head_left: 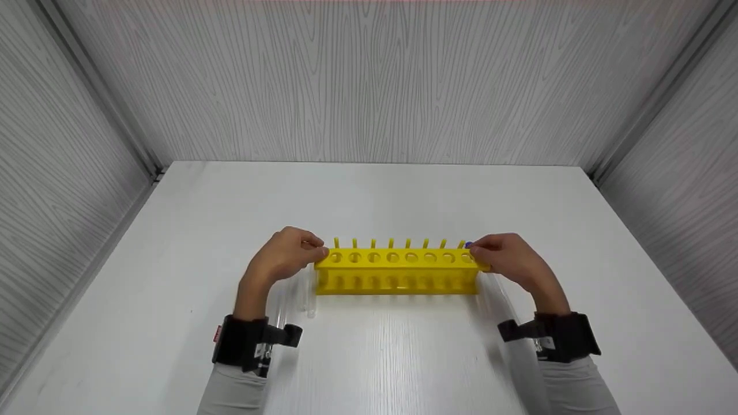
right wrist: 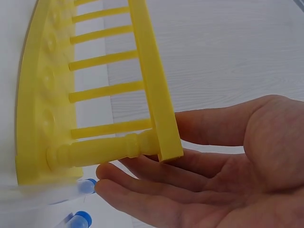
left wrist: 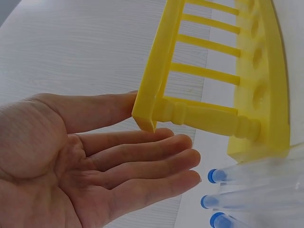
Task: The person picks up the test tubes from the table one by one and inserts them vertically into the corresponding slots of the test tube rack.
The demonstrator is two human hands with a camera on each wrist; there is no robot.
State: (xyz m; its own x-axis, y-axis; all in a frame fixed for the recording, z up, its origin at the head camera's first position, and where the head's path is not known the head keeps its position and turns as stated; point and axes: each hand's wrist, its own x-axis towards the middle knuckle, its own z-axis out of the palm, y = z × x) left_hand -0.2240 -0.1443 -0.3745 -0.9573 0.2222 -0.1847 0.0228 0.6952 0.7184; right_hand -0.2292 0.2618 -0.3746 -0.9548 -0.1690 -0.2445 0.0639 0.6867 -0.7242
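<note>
A yellow test tube rack (head_left: 398, 282) stands on the white table, its top row of holes holding no tubes. At its left top corner my left hand (head_left: 288, 253) pinches the top plate; in the left wrist view the thumb (left wrist: 102, 111) lies along one side, the other fingers stretched out beneath. The right top corner is pinched by my right hand (head_left: 507, 259) in much the same way. Clear test tubes with blue caps (left wrist: 218, 175) lie beside the left end. More blue-capped tubes (right wrist: 81, 219) lie by the right end, partly hidden under my hand.
A white table (head_left: 392, 357) spreads around the rack. Grey wood-grain panels close it in at the back (head_left: 375, 80), left (head_left: 57, 144) and right (head_left: 686, 144). Both wrists wear black camera straps (head_left: 568, 337).
</note>
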